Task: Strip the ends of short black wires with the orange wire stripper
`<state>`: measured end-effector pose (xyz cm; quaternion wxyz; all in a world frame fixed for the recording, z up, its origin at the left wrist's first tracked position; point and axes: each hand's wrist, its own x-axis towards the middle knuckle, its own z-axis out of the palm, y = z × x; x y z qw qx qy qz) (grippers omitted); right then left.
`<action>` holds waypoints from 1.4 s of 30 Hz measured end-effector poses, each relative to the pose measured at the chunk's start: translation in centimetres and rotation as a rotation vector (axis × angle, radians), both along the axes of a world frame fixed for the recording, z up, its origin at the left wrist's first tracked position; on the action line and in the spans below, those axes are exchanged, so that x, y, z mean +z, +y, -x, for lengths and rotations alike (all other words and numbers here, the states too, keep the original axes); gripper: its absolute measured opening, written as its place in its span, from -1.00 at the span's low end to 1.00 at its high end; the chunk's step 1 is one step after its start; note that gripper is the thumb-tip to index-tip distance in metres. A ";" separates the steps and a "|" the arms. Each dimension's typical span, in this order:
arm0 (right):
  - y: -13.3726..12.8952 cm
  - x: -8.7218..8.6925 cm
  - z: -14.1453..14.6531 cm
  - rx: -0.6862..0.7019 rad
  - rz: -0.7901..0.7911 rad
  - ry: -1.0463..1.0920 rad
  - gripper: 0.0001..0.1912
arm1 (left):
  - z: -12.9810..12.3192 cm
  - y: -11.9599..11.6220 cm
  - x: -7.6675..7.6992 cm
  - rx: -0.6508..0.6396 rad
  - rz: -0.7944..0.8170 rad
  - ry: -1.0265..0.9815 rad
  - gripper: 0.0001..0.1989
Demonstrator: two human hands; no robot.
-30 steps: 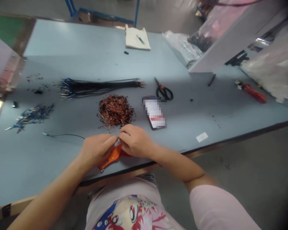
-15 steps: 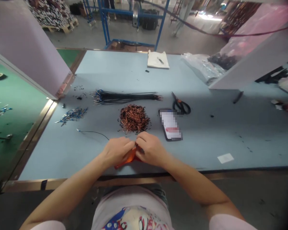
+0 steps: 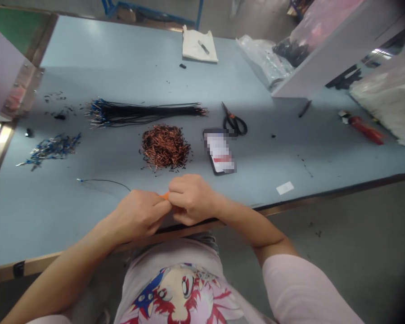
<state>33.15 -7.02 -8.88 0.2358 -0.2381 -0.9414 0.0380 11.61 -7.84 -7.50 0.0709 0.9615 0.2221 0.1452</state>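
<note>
On the blue workbench (image 3: 121, 76), we note left hand (image 3: 138, 215) and right hand (image 3: 192, 200) curled shut on an orange handle (image 3: 164, 195); a slip could scatter the copper wire clippings (image 3: 165, 147) at 12 o'clock.

Scissors (image 3: 234, 123) lie behind the phone (image 3: 219, 152), right of the wire clippings (image 3: 165, 146).
</note>
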 end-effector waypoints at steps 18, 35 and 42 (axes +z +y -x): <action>3.2 -2.6 -1.4 -0.534 0.177 0.208 -0.74 | 0.0 2.3 -3.1 0.571 0.051 -0.422 -0.82; 1.0 -1.8 0.3 -0.436 0.183 0.293 -0.80 | -0.1 2.1 -2.8 0.449 0.155 -0.393 -0.79; 1.6 -1.3 -0.4 -0.487 0.261 0.334 -0.83 | 0.7 2.5 -2.1 0.652 0.119 -0.447 -0.80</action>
